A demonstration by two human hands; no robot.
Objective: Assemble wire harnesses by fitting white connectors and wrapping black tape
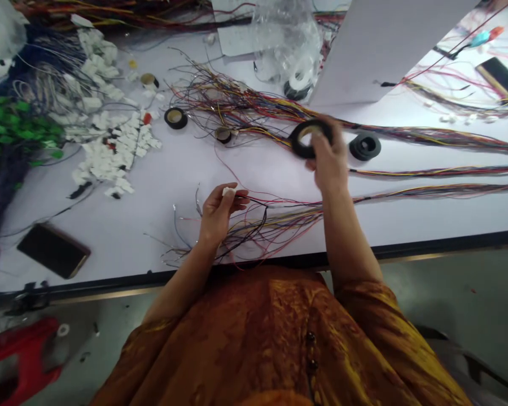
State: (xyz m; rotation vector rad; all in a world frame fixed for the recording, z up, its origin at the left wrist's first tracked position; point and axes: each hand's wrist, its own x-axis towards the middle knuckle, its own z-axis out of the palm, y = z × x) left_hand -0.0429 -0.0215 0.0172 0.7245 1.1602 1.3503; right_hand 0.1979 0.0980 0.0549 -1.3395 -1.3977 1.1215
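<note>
Between the thumb and fingers of my left hand point(219, 211) is a small white connector point(229, 192), with thin red and black wires running from it to the right. My right hand point(331, 160), slightly blurred, grips a roll of black tape point(298, 148) by its ring, held over the table. Below and right of my left hand lies a loose fan of coloured wires point(275, 225), which gathers into a bundle point(423, 192) toward the right. Another black roll point(364, 146) sits just right of my right hand.
Thicker wire bundles point(432, 137) cross the table behind my hands. White connectors point(105, 141) and green connectors point(17, 124) are heaped at the left, near a phone point(53, 250). A tape roll point(176, 118), a clear plastic bag point(285, 42) and a white upright panel point(376, 51) stand farther back.
</note>
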